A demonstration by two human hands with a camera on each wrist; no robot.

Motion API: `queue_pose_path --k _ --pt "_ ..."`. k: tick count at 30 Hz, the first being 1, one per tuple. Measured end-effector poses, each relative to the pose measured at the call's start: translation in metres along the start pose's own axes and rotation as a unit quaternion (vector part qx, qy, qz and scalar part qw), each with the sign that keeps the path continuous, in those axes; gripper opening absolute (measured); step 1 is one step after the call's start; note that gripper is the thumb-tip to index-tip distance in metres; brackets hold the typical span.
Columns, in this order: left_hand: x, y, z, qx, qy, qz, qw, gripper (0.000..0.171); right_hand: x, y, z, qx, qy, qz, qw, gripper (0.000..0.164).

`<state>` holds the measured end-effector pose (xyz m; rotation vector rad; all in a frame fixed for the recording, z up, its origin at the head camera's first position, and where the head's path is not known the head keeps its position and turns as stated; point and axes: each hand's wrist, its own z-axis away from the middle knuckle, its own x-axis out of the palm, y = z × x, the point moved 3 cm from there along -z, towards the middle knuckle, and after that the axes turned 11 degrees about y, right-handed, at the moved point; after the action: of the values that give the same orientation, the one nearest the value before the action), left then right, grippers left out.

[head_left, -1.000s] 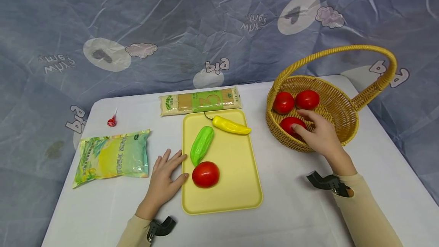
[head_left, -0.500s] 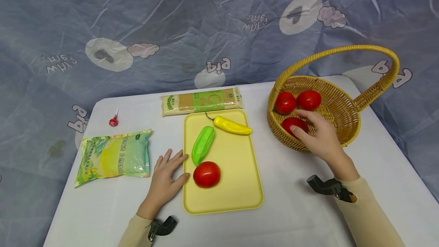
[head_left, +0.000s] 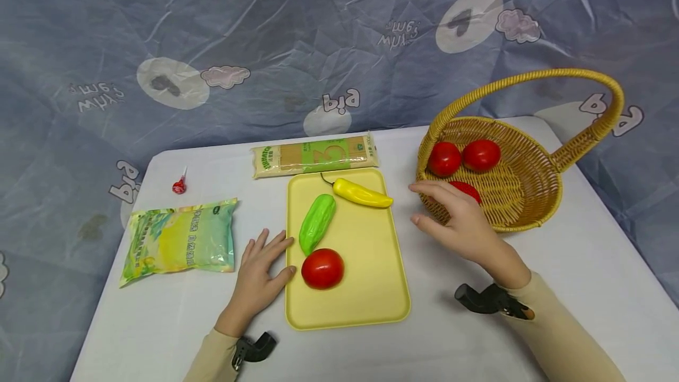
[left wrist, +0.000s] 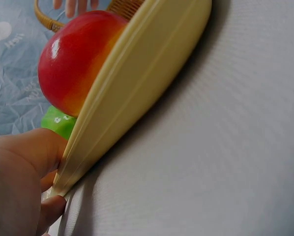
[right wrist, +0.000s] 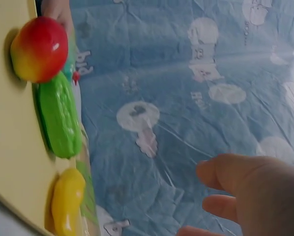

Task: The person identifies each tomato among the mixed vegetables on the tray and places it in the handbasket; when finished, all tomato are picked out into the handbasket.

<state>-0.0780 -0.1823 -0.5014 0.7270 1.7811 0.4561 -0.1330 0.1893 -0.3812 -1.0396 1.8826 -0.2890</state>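
Note:
My left hand (head_left: pixel 259 279) rests on the white table with fingers spread, its fingertips at the left rim of the yellow tray (head_left: pixel 366 293). On the tray lie a red fruit (head_left: pixel 322 269) that shades to yellow, a green cucumber-like vegetable (head_left: pixel 317 223) and a yellow chili pepper (head_left: pixel 363 193). My right hand (head_left: pixel 467 226) hovers in front of the wicker basket (head_left: pixel 543 193), fingers loosely extended toward the tray and nothing between them. Inside the basket are red fruits, two at the back (head_left: pixel 481 155) and one (head_left: pixel 467 190) partly hidden behind the right hand.
A packet of noodles (head_left: pixel 315 155) lies just behind the tray. To the left are a green-yellow plastic pouch (head_left: pixel 180 237) and a red lollipop (head_left: pixel 179 185). The basket's tall handle (head_left: pixel 530 75) arches over it at the right. A blue-grey printed cloth (head_left: pixel 297 34) hangs behind the table.
My right hand has let go of the front red fruit, which stays in the basket, and has moved left and out over the basket's near rim. The left hand keeps its place at the tray.

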Motion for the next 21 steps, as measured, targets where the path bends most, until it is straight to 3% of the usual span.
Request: queue_pose_path --k 12,21 --pt "0.000 0.000 0.001 -0.006 -0.005 -0.001 1.0000 0.054 0.054 -0.022 0.001 -0.046 -0.112 -0.070 0.990 0.046" --pt "0.000 0.001 -0.001 -0.002 -0.005 -0.001 1.0000 0.054 0.085 -0.039 0.006 -0.010 -0.199 -0.107 0.974 0.046"
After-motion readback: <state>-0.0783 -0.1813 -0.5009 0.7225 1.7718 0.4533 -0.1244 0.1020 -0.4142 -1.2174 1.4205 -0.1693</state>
